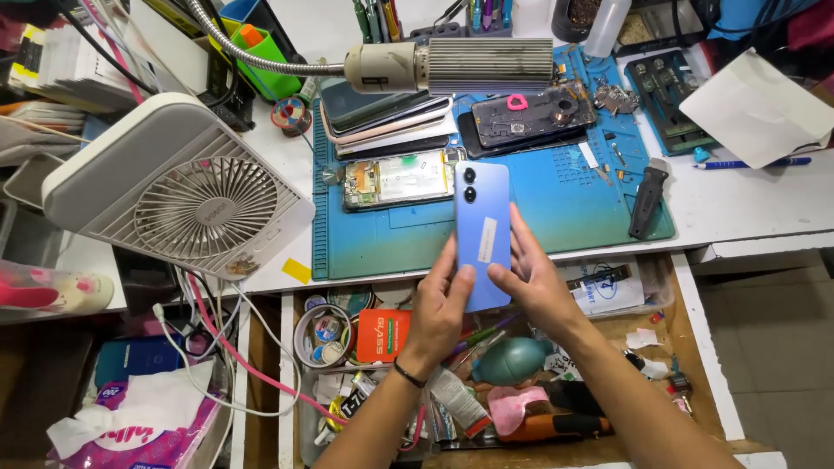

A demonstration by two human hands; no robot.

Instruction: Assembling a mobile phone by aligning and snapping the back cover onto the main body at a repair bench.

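I hold a light blue phone (483, 227) back side up, above the front edge of the blue work mat (573, 204). It has two camera lenses near its top and a small white sticker on its back. My left hand (440, 304) grips its left edge and lower end, thumb on the back. My right hand (532, 278) grips its right edge, thumb resting near the sticker. Just beyond the phone lies an opened phone (395, 181) with its circuit board and battery exposed.
A white desk fan (187, 191) stands at the left. A lamp head (452, 66) on a flexible neck hangs over a stack of phones (382, 117). A black phone frame (530, 117) and black tool (647, 200) lie on the mat. An open drawer (486, 382) below holds clutter.
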